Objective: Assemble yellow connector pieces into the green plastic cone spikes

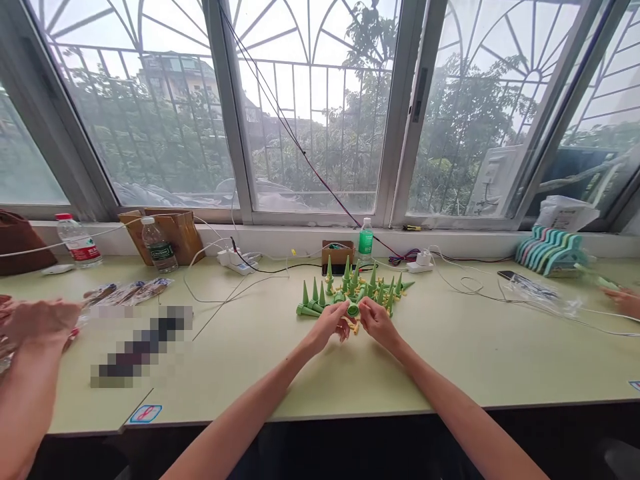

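Note:
Between my two hands is a green plastic watering spike [353, 311], its round, open end turned towards me. My left hand [330, 325] pinches it from the left with thumb and fingers. The fingers of my right hand [379, 320] are closed at its right rim; whether they also hold a small part is hidden. Just beyond my hands stands a cluster of green cone-shaped spikes [373, 280], several upright and some lying down. Small yellow valve pieces [355, 327] lie among them and below my hands.
Behind the spikes are a small brown box [338, 253] and a green-labelled bottle [366, 239]. Cables and a power strip [239, 261] run along the back. At left, another person's hand [43, 320] is near bagged items [127, 293]. Hangers [550, 252] and another hand [623, 300] are at right.

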`<state>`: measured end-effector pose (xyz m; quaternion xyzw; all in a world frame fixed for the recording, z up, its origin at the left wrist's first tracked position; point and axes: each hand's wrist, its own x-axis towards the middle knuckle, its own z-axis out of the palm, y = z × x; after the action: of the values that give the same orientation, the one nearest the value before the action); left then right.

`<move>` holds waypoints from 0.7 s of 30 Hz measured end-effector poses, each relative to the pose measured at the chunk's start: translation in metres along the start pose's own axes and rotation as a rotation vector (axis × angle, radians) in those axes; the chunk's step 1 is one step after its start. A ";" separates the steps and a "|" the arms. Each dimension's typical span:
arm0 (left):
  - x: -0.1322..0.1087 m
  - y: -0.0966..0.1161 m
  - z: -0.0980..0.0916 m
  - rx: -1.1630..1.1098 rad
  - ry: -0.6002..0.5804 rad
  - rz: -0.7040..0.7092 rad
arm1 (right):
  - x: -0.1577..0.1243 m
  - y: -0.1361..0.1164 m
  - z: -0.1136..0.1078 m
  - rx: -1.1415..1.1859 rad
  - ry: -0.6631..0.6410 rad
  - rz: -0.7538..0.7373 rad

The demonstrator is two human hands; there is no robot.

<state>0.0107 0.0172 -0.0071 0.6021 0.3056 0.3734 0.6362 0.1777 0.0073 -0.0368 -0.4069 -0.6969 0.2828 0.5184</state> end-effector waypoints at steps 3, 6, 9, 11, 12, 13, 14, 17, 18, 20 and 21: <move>-0.001 0.002 0.001 0.012 -0.027 0.013 | 0.000 -0.003 -0.006 -0.026 -0.024 0.007; -0.001 0.004 0.003 0.041 -0.035 0.030 | 0.000 -0.006 -0.012 -0.056 -0.040 0.018; -0.001 0.006 0.003 0.083 -0.053 0.032 | 0.000 -0.009 -0.016 -0.060 -0.050 0.030; -0.001 0.006 0.003 0.105 -0.067 0.048 | 0.000 -0.010 -0.017 -0.065 -0.068 0.041; -0.001 0.005 0.002 0.118 -0.066 0.055 | 0.000 -0.010 -0.017 -0.065 -0.067 0.043; -0.001 0.005 0.001 0.134 -0.064 0.064 | 0.000 -0.009 -0.017 -0.065 -0.065 0.044; -0.001 0.005 0.000 0.148 -0.062 0.075 | 0.000 -0.009 -0.016 -0.065 -0.060 0.043; -0.002 0.004 -0.002 0.217 -0.082 0.126 | 0.001 -0.007 -0.013 -0.075 -0.039 0.030; -0.003 0.004 -0.002 0.238 -0.079 0.154 | 0.001 -0.007 -0.012 -0.083 -0.031 0.024; -0.004 0.005 -0.002 0.293 -0.091 0.186 | 0.002 -0.007 -0.011 -0.103 -0.014 0.016; -0.005 0.004 -0.002 0.314 -0.089 0.197 | 0.002 -0.007 -0.011 -0.113 -0.007 0.014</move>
<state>0.0062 0.0144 -0.0032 0.7369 0.2715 0.3545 0.5076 0.1857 0.0053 -0.0263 -0.4393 -0.7108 0.2483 0.4900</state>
